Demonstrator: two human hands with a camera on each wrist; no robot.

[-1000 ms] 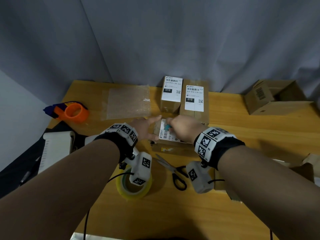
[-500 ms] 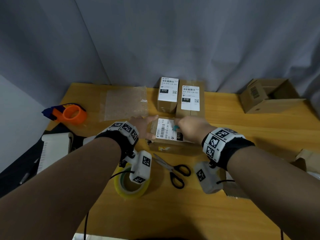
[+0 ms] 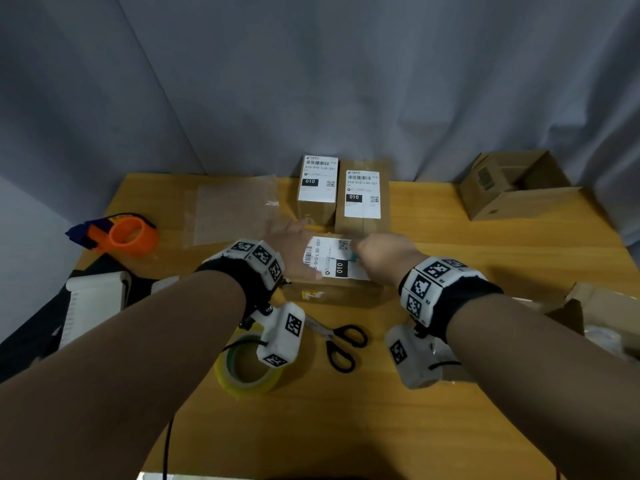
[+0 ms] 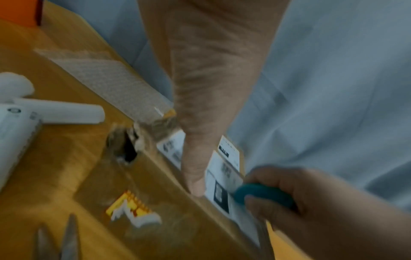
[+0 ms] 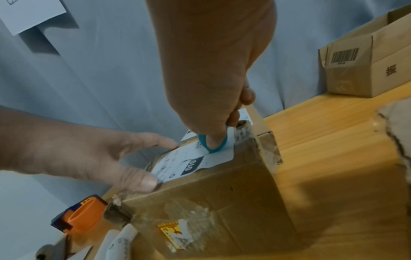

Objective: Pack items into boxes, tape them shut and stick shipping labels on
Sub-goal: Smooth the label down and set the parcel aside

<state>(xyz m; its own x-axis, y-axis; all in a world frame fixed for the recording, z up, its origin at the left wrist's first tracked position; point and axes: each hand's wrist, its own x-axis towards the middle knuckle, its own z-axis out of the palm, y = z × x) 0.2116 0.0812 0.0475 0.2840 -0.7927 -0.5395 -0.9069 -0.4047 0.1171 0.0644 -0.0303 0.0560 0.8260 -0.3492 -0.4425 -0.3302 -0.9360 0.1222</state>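
The right hand (image 5: 213,73) pinches a small teal tool (image 5: 212,143), mostly hidden by fingers, perhaps a scraper, against the shipping label (image 3: 330,259) reading "010". The head view hides that tool's shape. The left hand (image 3: 292,251), fingers spread flat, presses the box (image 5: 211,202) at mid-table.

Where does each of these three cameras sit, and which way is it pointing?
Head: worn on the head, looking forward and down at the table; both forearms and hands show.
Left wrist: along the left hand toward the front box; the right hand shows too.
Right wrist: along the right hand, which presses a teal tool on the shipping label.
All three share that box and label.
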